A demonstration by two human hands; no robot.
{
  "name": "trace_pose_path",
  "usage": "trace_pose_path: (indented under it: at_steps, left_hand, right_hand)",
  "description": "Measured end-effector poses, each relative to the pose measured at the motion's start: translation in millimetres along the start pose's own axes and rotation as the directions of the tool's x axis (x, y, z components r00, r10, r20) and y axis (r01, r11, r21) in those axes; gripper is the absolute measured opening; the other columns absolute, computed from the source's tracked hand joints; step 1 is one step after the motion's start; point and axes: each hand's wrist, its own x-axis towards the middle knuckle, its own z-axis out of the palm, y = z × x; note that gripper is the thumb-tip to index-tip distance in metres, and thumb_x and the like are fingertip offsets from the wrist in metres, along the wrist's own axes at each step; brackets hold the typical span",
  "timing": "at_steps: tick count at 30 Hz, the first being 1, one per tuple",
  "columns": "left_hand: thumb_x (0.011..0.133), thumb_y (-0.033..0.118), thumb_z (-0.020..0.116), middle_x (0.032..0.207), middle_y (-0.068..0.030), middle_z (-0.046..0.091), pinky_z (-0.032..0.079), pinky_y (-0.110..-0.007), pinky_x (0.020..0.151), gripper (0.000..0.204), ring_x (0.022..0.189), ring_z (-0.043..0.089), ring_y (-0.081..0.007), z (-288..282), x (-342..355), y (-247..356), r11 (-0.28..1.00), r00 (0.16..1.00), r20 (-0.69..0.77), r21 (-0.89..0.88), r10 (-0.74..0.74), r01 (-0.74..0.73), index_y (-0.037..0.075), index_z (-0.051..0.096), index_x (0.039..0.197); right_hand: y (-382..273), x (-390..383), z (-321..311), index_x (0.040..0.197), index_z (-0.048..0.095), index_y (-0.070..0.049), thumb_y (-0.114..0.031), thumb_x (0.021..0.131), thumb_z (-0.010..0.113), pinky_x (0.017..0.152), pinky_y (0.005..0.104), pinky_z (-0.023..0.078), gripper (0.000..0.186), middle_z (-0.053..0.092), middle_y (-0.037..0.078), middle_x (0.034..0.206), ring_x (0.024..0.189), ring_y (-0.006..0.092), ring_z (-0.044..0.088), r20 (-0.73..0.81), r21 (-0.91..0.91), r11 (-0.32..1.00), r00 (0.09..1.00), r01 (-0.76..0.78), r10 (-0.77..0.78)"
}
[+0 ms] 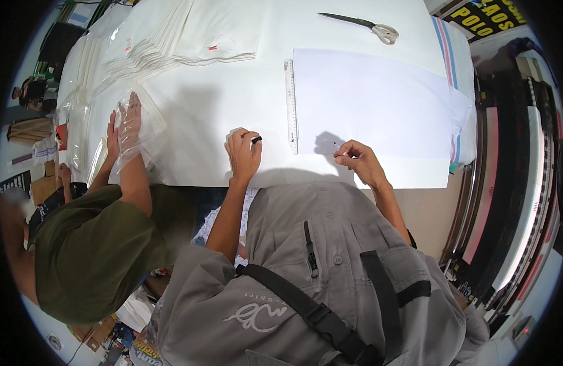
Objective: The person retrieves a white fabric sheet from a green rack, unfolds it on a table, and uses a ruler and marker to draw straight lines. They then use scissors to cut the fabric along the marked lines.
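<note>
My left hand (242, 154) is raised just over the near part of the table, its fingers closed on a small black pen cap (256, 139). In my right hand (363, 162) a pen (335, 147) is pinched between thumb and fingers, its tip pointing up and away from me. That hand is over the near edge of a large white sheet (373, 100), and its shadow falls on the sheet. Along the sheet's left edge lies a white ruler (290, 107), between my two hands.
Scissors (379, 30) with pale handles lie at the far right of the white table (233, 91). Folded white fabric (226, 36) is stacked at the far left. A co-worker in a green shirt (98, 244) handles a clear plastic bag (148, 116) on my left. Fabric rolls (507, 165) stand at right.
</note>
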Motion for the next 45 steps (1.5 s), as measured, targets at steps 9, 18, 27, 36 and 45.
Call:
trace_pose_path:
  at_steps: [9,18,27,36,45]
  left_hand:
    - [0.085,0.031,0.078,0.151,-0.0094,0.053,0.029,-0.054,0.118,0.057,0.145,0.042,-0.0333,15.8,86.6,-2.4,0.960,0.949,0.145,-0.001,0.278,-0.281,0.010,0.063,0.136]
    - [0.081,0.060,0.080,0.167,-0.0040,0.036,0.020,-0.060,0.127,0.090,0.157,0.028,-0.0334,31.5,140.6,13.0,0.939,0.856,0.425,0.038,0.295,-0.342,0.016,0.049,0.154]
    - [0.081,0.074,0.070,0.165,0.0057,0.040,0.025,-0.059,0.126,0.090,0.152,0.034,-0.0257,45.2,137.1,3.7,0.887,0.850,0.374,0.128,0.372,-0.444,0.020,0.054,0.151]
    - [0.080,0.065,0.075,0.164,0.0055,0.043,0.026,-0.060,0.125,0.088,0.150,0.038,-0.0268,43.5,138.9,1.7,0.893,0.842,0.384,0.085,0.379,-0.441,0.020,0.051,0.152]
    - [0.080,0.064,0.076,0.164,0.0082,0.041,0.024,-0.060,0.126,0.087,0.152,0.034,-0.0250,44.5,139.8,-0.9,0.904,0.836,0.420,0.076,0.354,-0.420,0.021,0.053,0.152]
  right_hand:
    - [-5.7,4.0,-14.2,0.132,0.063,0.007,0.002,0.099,0.058,0.093,0.0370,0.060,0.033,0.071,0.020,0.123,0.100,0.0225,0.070,0.103,0.718,0.694,0.994,-0.053,-0.030]
    - [-14.4,60.4,-5.9,0.135,0.062,-0.002,-0.011,0.096,0.078,0.095,0.0330,0.057,0.044,0.071,0.008,0.107,0.100,0.0167,0.068,0.010,0.634,0.768,0.992,0.090,-0.125]
    - [-21.3,142.4,26.8,0.117,0.075,0.000,-0.023,0.096,0.075,0.082,0.0302,0.051,0.032,0.072,0.005,0.095,0.086,0.0128,0.062,-0.255,0.282,0.948,0.964,0.149,-0.076]
    - [-9.4,188.4,50.9,0.107,0.074,-0.003,-0.016,0.091,0.077,0.075,0.0285,0.051,0.021,0.074,0.003,0.095,0.084,0.0099,0.063,-0.334,0.039,0.940,0.891,0.338,-0.307]
    - [-6.0,198.3,54.8,0.098,0.073,0.000,-0.017,0.088,0.078,0.067,0.0272,0.051,0.020,0.071,0.003,0.081,0.073,0.0093,0.063,-0.291,0.001,0.962,0.921,0.272,-0.260]
